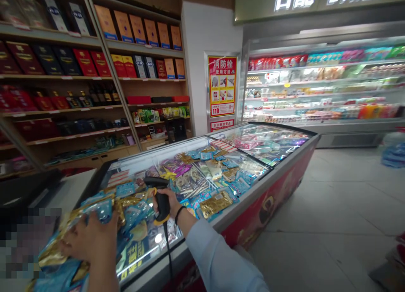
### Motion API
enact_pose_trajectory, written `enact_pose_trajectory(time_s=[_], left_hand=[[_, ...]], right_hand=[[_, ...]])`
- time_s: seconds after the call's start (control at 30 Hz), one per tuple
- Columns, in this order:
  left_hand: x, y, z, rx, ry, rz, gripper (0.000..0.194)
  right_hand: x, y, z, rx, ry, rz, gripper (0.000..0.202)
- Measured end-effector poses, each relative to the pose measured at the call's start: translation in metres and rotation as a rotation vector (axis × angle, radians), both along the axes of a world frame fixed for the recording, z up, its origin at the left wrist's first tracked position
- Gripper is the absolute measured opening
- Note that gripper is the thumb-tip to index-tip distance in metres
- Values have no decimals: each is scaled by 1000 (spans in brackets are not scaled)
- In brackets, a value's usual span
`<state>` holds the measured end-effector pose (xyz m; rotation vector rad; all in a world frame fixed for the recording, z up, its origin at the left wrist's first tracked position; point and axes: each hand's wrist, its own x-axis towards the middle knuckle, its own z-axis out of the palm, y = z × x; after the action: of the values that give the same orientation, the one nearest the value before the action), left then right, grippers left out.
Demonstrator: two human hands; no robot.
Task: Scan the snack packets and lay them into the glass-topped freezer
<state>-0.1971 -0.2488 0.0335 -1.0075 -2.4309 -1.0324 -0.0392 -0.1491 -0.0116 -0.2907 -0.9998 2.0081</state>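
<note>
My right hand (171, 201) is wrapped around the handle of a black-and-yellow handheld barcode scanner (163, 205), whose cable hangs down over the freezer's near edge. The scanner's head points left, above loose packets. At the lower left, my left hand (91, 237) lies with spread fingers on a shiny gold-and-blue packet (52, 256). More blue and gold packets (136, 216) are heaped between the two hands on the glass lid. Under my left palm the packet is partly hidden.
A long chest freezer (268, 195) with a red side holds many packets under its glass. Shelves of boxed goods (126, 26) stand behind on the left. A lit refrigerated display (316, 89) is at the back right, with tiled floor (335, 212) before it.
</note>
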Motion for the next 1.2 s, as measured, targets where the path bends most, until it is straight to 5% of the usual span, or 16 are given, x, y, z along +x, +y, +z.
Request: enact_pose_trajectory(time_s=[0.13,0.37,0.8,1.2], left_hand=[[-3,3,-7,-6,216,-29,51],[-4,3,-8,-69,260,-10,50],[1,11,-18,84,390,-110,45],[33,16,6,188,325,-278,44]], right_hand=[[2,-3,5,-16,-1,13,26],[2,-1,4,-21,15,24,26],[-4,5,-7,2,26,5,33],[16,-8,8,-53,101,-59,31]])
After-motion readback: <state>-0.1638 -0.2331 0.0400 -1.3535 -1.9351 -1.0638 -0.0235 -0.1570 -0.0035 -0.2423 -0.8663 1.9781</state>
